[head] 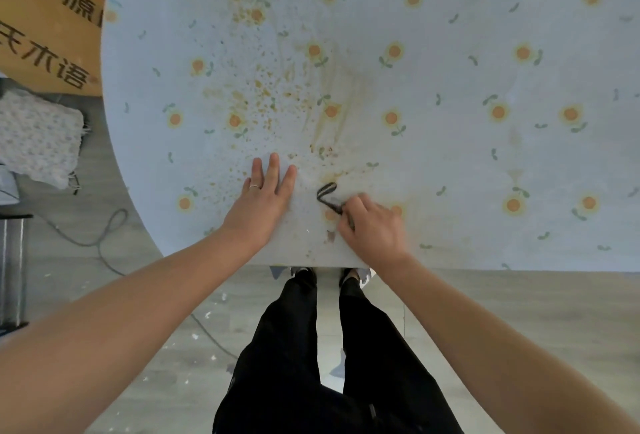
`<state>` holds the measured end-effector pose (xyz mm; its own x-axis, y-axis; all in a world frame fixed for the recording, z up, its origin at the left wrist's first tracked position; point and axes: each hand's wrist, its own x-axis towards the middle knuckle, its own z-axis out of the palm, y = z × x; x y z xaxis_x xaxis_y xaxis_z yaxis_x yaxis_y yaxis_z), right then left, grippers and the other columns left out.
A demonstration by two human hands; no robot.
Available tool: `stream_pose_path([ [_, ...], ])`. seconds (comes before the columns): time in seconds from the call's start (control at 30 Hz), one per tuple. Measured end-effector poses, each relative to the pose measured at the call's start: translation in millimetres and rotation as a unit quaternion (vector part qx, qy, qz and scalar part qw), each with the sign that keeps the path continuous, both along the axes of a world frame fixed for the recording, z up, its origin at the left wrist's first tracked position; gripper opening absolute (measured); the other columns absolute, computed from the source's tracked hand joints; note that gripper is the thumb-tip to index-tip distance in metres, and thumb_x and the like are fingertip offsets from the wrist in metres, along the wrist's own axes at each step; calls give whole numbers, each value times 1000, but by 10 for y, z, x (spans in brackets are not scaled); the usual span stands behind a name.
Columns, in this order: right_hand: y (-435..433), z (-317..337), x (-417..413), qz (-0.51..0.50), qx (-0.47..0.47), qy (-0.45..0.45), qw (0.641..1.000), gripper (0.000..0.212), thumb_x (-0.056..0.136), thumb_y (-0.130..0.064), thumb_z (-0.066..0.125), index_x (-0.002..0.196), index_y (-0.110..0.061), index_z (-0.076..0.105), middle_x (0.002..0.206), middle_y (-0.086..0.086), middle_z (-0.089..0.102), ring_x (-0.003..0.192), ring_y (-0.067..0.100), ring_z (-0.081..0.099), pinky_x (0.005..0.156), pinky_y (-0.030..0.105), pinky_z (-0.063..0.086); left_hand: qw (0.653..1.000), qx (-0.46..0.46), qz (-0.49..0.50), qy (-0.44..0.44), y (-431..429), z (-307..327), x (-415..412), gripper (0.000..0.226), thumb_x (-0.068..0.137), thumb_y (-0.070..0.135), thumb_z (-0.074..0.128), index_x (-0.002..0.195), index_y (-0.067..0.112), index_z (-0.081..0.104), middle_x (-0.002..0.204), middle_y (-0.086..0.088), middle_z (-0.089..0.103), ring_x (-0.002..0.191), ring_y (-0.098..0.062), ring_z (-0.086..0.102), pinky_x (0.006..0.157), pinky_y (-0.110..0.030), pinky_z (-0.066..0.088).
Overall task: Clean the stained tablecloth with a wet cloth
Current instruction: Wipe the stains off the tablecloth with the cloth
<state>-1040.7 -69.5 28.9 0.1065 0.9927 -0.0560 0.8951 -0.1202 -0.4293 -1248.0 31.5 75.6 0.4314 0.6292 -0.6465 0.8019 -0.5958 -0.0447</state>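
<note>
A pale blue tablecloth [450, 163] printed with small sunflowers covers a round table. Orange-brown spots and streaks [266, 94] spread across its middle and run down towards the near edge. My left hand [263, 198] lies flat on the tablecloth with straight fingers, a ring on one of them. Just to its right, near the table's front edge, my right hand [372, 225] presses down with curled fingers. It grips a wiping cloth whose dark loop [327, 192] sticks out to the left. The rest of that cloth is hidden under the hand.
A brown cardboard box [41, 17] with printed characters stands at the far left. A white knitted fabric [38, 139] lies beside the table. A grey cable [104, 236] runs over the floor, and a metal object [12, 270] is at the left edge. My legs [311, 347] stand at the table's front.
</note>
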Motion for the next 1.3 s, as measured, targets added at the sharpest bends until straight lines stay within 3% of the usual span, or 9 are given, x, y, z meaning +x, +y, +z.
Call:
stream_pose_path([
  [0.3,21,136,368,-153,-61,46,985,14,97,-30,53,101,-19,61,96,-4,63,71,21,59,59,28,34,1000,5,11,-17,-15,-71,-24,122,80,-15,69,158,12,-22,160,-25,-32,150,-52,-15,124,-52,21],
  [0.4,-168,219,1016,-416,-58,204,884,17,100,-25,50,108,-17,62,96,-1,62,91,21,58,71,25,37,999,7,16,-39,-20,-99,-24,123,79,-16,68,159,14,-21,161,-23,-33,150,-51,-15,124,-52,23],
  [0.5,-164,290,1232,-495,-65,435,749,13,101,-25,49,97,-25,62,92,1,61,89,22,61,61,31,52,999,-4,23,-26,-29,-42,-31,117,82,-17,63,159,14,-19,162,-22,-31,150,-51,-15,124,-51,24],
  [0.63,-115,341,973,-337,-167,376,847,12,102,-25,52,106,-26,63,96,3,67,88,22,66,64,39,61,1000,-4,19,-24,14,-55,-94,125,80,-13,71,159,15,-21,162,-22,-31,150,-51,-15,124,-52,23],
  [0.77,-239,404,1201,-308,-123,92,939,21,100,-39,51,115,-29,62,111,0,61,98,25,59,74,36,47,1000,-2,6,-25,-18,-29,-40,126,80,-6,76,159,14,-20,162,-23,-30,150,-52,-13,123,-54,24],
  [0.83,-341,389,1256,-345,-79,5,935,28,100,-41,52,122,-27,60,120,6,53,103,29,55,72,34,42,1000,-7,19,-18,-27,-18,-51,124,81,-7,74,159,15,-20,162,-22,-32,150,-51,-15,123,-53,23],
  [1.07,-295,374,680,-345,-59,105,931,33,91,-45,62,115,-24,54,109,-3,52,77,21,54,71,32,41,999,0,20,-34,-22,-49,-35,128,79,-8,77,159,15,-21,161,-21,-33,150,-50,-16,124,-54,23],
  [1.2,-146,370,680,-493,-15,177,852,26,87,-30,57,110,-26,46,89,-5,59,77,9,56,81,40,51,998,-1,21,-52,-5,-89,-57,133,75,-10,79,159,19,-20,162,-18,-33,151,-48,-17,124,-52,23],
  [1.3,-148,327,132,-389,-61,171,903,25,89,-27,59,112,-20,51,93,-3,59,76,15,54,75,34,45,998,0,29,-63,-3,-89,-66,131,75,-14,76,160,21,-18,163,-15,-31,152,-45,-17,122,-50,28],
])
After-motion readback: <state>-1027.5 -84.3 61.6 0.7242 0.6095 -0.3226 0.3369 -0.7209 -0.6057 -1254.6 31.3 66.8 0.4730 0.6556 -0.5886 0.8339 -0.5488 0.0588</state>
